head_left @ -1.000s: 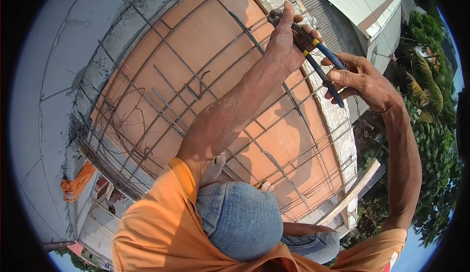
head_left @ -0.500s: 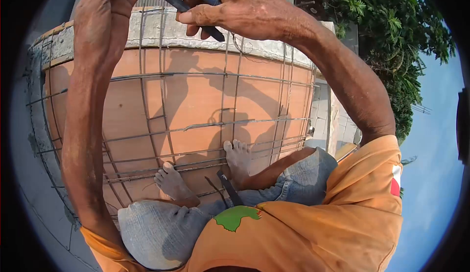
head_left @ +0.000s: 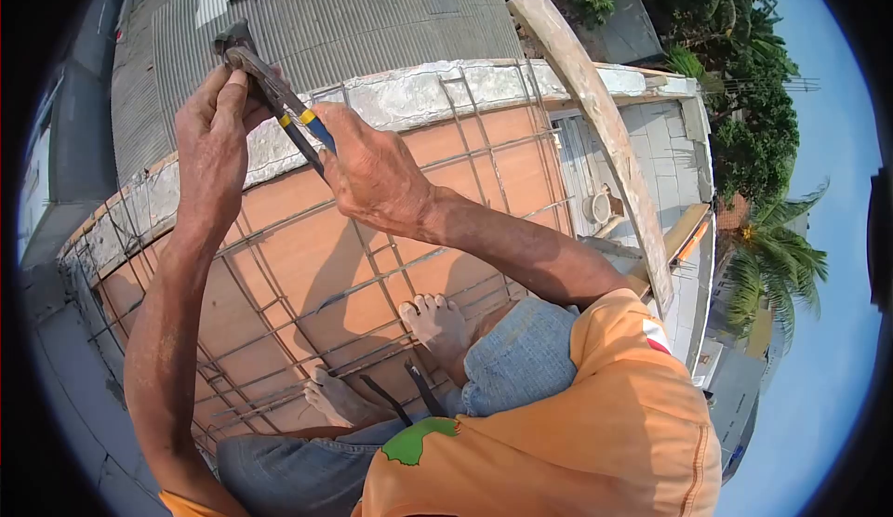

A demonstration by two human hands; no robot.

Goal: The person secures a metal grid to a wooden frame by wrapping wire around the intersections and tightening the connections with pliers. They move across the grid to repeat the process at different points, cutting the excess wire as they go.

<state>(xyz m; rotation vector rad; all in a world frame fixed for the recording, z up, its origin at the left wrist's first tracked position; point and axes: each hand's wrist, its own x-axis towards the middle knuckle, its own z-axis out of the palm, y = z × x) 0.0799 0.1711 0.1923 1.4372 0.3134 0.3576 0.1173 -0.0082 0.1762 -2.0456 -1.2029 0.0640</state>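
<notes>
My right hand [head_left: 377,175] is closed around the handles of a pair of pliers [head_left: 296,119], one blue and one dark, with yellow bands. Up and to the left, the metal head of the pliers meets my left hand [head_left: 212,136]. Those left fingers are pinched together beside the jaws, at a dark, blocky piece whose kind I cannot make out. Below both hands, a grid of thin rebar [head_left: 372,280] lies over an orange-brown panel [head_left: 321,238]. My bare feet rest among the bars. Two dark tool handles [head_left: 426,391] stick up at my waist.
A rough concrete edge [head_left: 400,99] borders the panel, with corrugated roofing [head_left: 372,24] beyond it. On the right, a long wooden plank [head_left: 605,136] slants across the edge, near a white bucket [head_left: 598,207]. Rebar ends stand up at the left side.
My view has swung outward and to the right, bringing the plank and roofing into sight. Both hands appear lower, and the pliers' head now points up and left toward my left fingers.
</notes>
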